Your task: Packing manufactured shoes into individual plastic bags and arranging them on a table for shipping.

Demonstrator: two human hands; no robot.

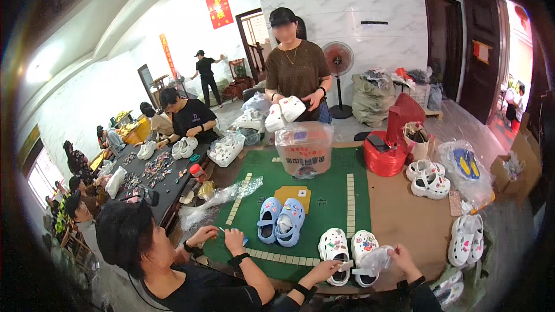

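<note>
A pair of white clogs with coloured charms [335, 248] lies at the near edge of the green mat [329, 196]. My left hand [328, 268] rests at the toe of the left clog and pinches a small pale piece. Over the right clog, my right hand [400, 257] grips a crumpled clear plastic bag [376, 260]. Both wrists wear black bands.
A pair of blue clogs [281, 219] sits mid-mat. A co-worker's hands [219, 236] work at the left. Opposite, a standing person holds white clogs [283, 111] over a bag-lined bucket [304, 149]. Red bags [384, 159] and more white clogs [429, 180] lie to the right.
</note>
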